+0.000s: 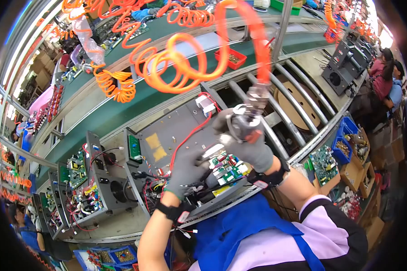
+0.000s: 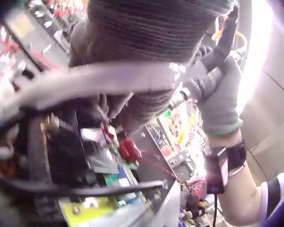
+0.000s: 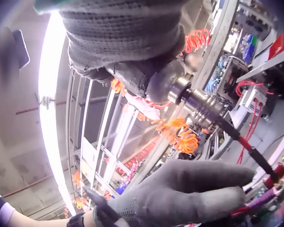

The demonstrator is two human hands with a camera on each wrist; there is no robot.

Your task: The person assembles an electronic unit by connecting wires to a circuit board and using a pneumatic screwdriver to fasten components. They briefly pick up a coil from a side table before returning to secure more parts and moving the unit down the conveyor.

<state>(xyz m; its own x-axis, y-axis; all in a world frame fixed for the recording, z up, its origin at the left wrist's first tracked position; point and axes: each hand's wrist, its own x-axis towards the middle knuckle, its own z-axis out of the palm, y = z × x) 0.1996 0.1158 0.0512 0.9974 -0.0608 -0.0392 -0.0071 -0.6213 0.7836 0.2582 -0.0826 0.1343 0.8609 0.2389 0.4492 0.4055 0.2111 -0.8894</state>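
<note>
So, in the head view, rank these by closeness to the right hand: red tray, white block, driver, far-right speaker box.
1. Driver: in the right hand.
2. White block: ahead, left.
3. Red tray: farther ahead.
4. Speaker box: far right.

In the head view, a green bench surface (image 1: 144,107) runs past 10 o'clock, steel rollers (image 1: 297,98) lie at 2, a metal post (image 1: 282,30) stands at 1. The right wrist view shows a glowing tube light (image 3: 47,123) and what seems a grey ceiling (image 3: 19,132) at 9.

the driver (image 3: 202,107) is shiny metal, the hose (image 1: 259,43) glossy plastic, gloves (image 1: 186,174) matt knit.
</note>
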